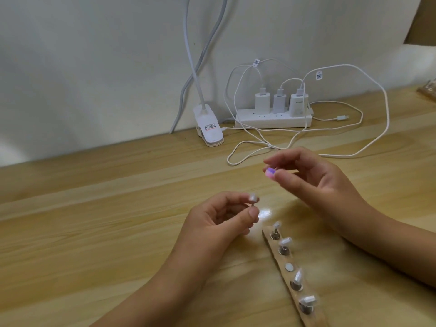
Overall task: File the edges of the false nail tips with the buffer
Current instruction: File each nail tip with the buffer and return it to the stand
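Risking a knock to the four spare tips (285,242) standing on the strip (268,236) nearest on the counter (118,232), lying close beside the right forearm (389,251). Pinching one tip (253,198) by its peg in the left hand (212,223); likely twisting loose under hard filing. Pinching the buffer (270,172) in the right hand (316,180), hovering up and right of that tip, near but not touching.

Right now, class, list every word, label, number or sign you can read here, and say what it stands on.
Nothing can be quoted.
Sticker on the lamp clip: red and black print, too small to read.
Cable tag and second cable tag: square codes, no legible words.
Rightmost charger: grey lettering, blurred.
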Motion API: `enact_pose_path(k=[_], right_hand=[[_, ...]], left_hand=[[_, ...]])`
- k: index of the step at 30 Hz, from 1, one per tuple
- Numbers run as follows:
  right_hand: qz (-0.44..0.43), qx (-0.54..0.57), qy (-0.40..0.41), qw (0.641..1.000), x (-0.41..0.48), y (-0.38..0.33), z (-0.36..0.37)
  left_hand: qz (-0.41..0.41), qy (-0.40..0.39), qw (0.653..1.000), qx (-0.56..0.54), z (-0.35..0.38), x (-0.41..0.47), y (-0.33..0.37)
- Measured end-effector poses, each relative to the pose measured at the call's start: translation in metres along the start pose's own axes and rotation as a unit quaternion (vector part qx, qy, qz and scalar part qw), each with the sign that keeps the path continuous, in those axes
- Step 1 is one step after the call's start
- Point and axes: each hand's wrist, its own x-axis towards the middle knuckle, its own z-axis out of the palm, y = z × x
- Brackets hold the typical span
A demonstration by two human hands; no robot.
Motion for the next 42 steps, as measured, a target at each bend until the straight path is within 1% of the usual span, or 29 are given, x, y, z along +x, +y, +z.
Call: enact_pose_path(k=[3, 6, 9, 11, 13, 14, 17, 18, 21, 22, 24, 25, 28, 29, 32, 33, 36, 40, 42], right_hand=[[-0.084, -0.087, -0.048, 0.991, -0.005, 0.000, 0.003], [-0.127, -0.136, -0.075, 0.980, -0.006, -0.001, 0.005], [-0.187, -0.196, -0.100, 0.957, -0.008, -0.001, 0.006], [-0.176, -0.207, -0.099, 0.957, -0.006, 0.000, 0.006], [-0.134, -0.176, -0.089, 0.971, -0.005, -0.001, 0.004], [-0.134, -0.170, -0.090, 0.972, -0.006, -0.002, 0.004], [-0.195, -0.198, -0.106, 0.955, -0.010, -0.003, 0.008], [-0.190, -0.197, -0.106, 0.956, -0.010, -0.003, 0.009], [-0.130, -0.165, -0.089, 0.974, -0.008, -0.003, 0.006], [-0.137, -0.168, -0.092, 0.972, -0.008, -0.004, 0.006], [-0.183, -0.193, -0.107, 0.958, -0.011, -0.005, 0.008], [-0.191, -0.197, -0.110, 0.955, -0.012, -0.004, 0.009], [-0.145, -0.176, -0.089, 0.970, -0.010, -0.003, 0.008], [-0.148, -0.180, -0.087, 0.969, -0.010, -0.004, 0.008], [-0.214, -0.214, -0.110, 0.947, -0.013, -0.006, 0.010], [-0.205, -0.212, -0.108, 0.949, -0.012, -0.005, 0.010], [-0.139, -0.173, -0.084, 0.971, -0.010, -0.005, 0.007], [-0.157, -0.165, -0.125, 0.966, -0.012, -0.006, 0.009], [-0.110, -0.139, -0.105, 0.979, -0.009, -0.004, 0.009]], left_hand=[[0.015, -0.011, 0.999, 0.029, 0.000, 0.000, -0.001], [0.029, -0.004, 0.999, 0.036, 0.001, 0.001, -0.002], [0.045, -0.014, 0.997, 0.058, 0.002, 0.000, -0.003], [0.045, -0.021, 0.997, 0.065, 0.003, -0.001, -0.004], [0.037, -0.024, 0.998, 0.052, 0.004, -0.003, -0.003], [0.037, -0.025, 0.998, 0.046, 0.004, -0.003, -0.002], [0.050, -0.020, 0.997, 0.048, 0.005, -0.004, -0.001], [0.050, -0.017, 0.997, 0.047, 0.004, -0.004, -0.001], [0.044, -0.014, 0.998, 0.033, 0.005, -0.004, -0.002], [0.046, -0.017, 0.998, 0.037, 0.005, -0.004, -0.002], [0.058, -0.025, 0.996, 0.055, 0.006, -0.004, -0.002], [0.061, -0.027, 0.996, 0.059, 0.006, -0.004, -0.003], [0.049, -0.028, 0.997, 0.046, 0.006, -0.003, -0.003], [0.049, -0.030, 0.997, 0.048, 0.006, -0.003, -0.003], [0.056, -0.026, 0.997, 0.046, 0.006, -0.003, -0.003], [0.055, -0.025, 0.997, 0.042, 0.006, -0.003, -0.003], [0.049, -0.024, 0.998, 0.037, 0.006, -0.003, -0.003], [0.058, -0.018, 0.997, 0.039, 0.007, -0.003, -0.004], [0.057, -0.018, 0.997, 0.041, 0.007, -0.003, -0.003]])
